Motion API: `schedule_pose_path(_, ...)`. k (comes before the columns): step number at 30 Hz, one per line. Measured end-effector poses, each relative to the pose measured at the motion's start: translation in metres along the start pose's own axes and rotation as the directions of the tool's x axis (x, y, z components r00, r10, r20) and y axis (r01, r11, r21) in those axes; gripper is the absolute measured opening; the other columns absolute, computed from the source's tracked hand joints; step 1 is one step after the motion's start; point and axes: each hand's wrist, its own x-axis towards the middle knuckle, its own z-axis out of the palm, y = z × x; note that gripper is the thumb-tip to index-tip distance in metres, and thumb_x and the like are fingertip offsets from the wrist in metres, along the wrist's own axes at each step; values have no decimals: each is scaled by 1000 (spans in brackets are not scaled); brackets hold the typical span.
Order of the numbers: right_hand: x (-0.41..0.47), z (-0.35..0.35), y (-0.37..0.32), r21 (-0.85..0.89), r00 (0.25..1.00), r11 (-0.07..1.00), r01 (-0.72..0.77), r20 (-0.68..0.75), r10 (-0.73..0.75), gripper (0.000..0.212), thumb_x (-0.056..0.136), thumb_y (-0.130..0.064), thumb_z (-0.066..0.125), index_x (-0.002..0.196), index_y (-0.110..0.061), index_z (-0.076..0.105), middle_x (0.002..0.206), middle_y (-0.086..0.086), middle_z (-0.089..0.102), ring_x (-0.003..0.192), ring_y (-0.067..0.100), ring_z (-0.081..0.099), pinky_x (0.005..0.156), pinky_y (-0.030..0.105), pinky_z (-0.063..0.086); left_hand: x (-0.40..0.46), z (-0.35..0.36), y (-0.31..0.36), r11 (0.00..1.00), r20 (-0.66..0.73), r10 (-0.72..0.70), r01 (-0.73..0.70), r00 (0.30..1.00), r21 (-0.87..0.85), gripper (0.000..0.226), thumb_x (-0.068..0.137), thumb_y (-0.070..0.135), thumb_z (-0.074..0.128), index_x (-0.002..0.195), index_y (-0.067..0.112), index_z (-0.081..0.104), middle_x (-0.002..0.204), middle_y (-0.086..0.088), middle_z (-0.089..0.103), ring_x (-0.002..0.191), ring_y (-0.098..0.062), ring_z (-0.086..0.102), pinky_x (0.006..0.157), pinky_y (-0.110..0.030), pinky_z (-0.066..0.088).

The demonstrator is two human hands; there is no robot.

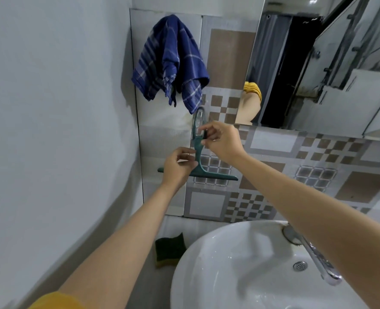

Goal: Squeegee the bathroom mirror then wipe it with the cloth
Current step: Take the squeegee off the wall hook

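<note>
Head view: the squeegee (199,156) hangs on the tiled wall from a clear hook (198,118), handle straight up, blade level below. Right hand (223,141) pinches the handle top, left hand (177,167) grips lower, so both are on it. Mirror (318,63) is up-right, cloth (171,61) just above.

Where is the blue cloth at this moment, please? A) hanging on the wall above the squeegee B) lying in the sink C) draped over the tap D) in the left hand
A: the cloth hangs on the tiled wall, just above the squeegee that both hands are handling.
</note>
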Motion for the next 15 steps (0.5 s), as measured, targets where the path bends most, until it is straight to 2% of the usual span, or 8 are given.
schedule_pose_path(6, -6, -22, -23, 87, 1000, 996, 17, -20, -16, 36, 74, 3, 77, 101, -19, 68, 88, 8, 67, 72, 15, 63, 74, 27, 58, -13, -2, 26, 996, -1, 54, -54, 999, -73, 26, 77, 1, 70, 88, 23, 60, 96, 3, 64, 94, -14, 62, 74, -23, 53)
schedule_pose_path(10, -15, -38, -35, 96, 999, 995, 24, -45, -20, 35, 73, -3, 81, 104, -13, 69, 81, -1, 66, 65, 6, 62, 70, 18, 55, -23, -3, 43, 991, 23, 133, -133, 991, -14, 21, 80, 1, 67, 91, 18, 62, 96, 1, 67, 93, -14, 63, 76, -26, 56)
schedule_pose_path(13, -26, -61, -42, -24, 991, 993, 116, -65, -117, 34, 72, -11, 83, 102, -12, 69, 81, 4, 70, 69, 14, 66, 70, 19, 56, -29, -2, 60, 982, 93, 184, -186, 979, 16, 27, 81, -4, 64, 86, 22, 63, 90, 7, 66, 86, -7, 63, 78, -20, 53)
schedule_pose_path(15, -35, -81, -46, -212, 974, 953, 218, -13, -226, 33, 72, -18, 83, 101, -10, 68, 82, 6, 72, 72, 19, 68, 70, 29, 56, -31, -1, 71, 975, 161, 201, -213, 966, 60, 31, 81, -7, 62, 83, 24, 63, 88, 7, 66, 82, -6, 62, 78, -22, 53)
